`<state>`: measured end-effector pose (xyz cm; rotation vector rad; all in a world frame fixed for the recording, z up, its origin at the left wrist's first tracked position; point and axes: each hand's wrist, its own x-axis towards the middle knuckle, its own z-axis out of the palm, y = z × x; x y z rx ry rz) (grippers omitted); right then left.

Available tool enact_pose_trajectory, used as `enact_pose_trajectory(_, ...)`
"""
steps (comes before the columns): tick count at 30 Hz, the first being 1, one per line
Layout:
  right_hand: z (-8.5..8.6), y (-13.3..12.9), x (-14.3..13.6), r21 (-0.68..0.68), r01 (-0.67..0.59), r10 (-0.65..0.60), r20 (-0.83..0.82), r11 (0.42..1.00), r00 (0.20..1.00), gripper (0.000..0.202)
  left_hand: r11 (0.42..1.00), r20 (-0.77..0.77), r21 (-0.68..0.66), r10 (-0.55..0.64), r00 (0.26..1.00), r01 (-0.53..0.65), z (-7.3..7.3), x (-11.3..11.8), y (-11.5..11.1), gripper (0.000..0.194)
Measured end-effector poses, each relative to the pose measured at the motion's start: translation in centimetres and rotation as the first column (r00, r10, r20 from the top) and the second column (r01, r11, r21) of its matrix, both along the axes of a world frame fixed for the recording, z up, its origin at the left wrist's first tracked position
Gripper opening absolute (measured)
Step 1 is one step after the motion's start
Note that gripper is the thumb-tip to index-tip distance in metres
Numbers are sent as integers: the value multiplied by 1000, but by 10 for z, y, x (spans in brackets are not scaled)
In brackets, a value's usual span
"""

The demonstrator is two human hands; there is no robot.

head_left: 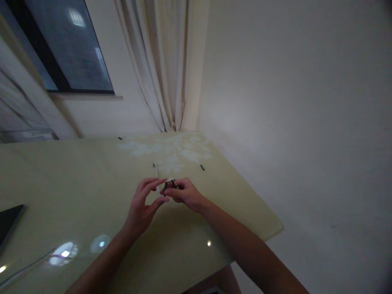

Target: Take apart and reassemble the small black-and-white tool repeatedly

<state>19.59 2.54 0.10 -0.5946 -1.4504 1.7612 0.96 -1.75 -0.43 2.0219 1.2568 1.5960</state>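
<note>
My right hand [186, 194] pinches a small dark object with a pale top and short leg-like parts [166, 187], just above the table. What kind of object it is cannot be made out at this size. From the left, my left hand [144, 203] curves around the object, thumb and fingers apart. Its index fingertip is at the object's upper edge and its thumb tip lies just below. A thin white stick with a dark end [156, 169] lies on the table behind the hands, partly hidden by the left fingers.
On the pale glossy table [76, 179], a small dark piece [202, 167] lies right of the hands and another dark piece [120, 138] near the back edge. A flat black item [10, 220] and a pale cable [27, 267] are at left. A wall [290, 122] borders the right side.
</note>
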Motion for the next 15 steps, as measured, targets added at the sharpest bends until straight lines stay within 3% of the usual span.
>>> enact_pose_trajectory(2, 1, 1, 2, 54, 55, -58, 50, 997, 997, 41, 995, 64, -90, -26, 998, 32, 4, -1, 0, 44)
enact_pose_trajectory(4, 3, 2, 5, 210, 133, -161, 127, 969, 979, 42, 968, 148, -245, -27, 989, 63, 8, -2, 0, 43)
enact_pose_trajectory(6, 5, 4, 8, 451, 192, -303, 189, 872, 934, 43, 909, 213, -405, -6, 977, 94, 12, -3, 1, 44)
enact_pose_trajectory(8, 6, 5, 11, 666, 206, -432, 193, 717, 881, 41, 847, 255, -514, 1, 967, 135, 14, -3, 2, 47)
enact_pose_trajectory(10, 4, 6, 13, 788, 196, -507, 166, 584, 846, 39, 805, 305, -562, -10, 952, 189, 13, -2, 2, 49)
enact_pose_trajectory(12, 1, 7, 14, 839, 174, -535, 157, 516, 830, 35, 776, 366, -577, -31, 930, 253, 12, 0, 1, 48)
enact_pose_trajectory(15, -3, 7, 17, 861, 118, -538, 198, 495, 819, 30, 743, 447, -586, -35, 894, 322, 6, 1, 2, 48)
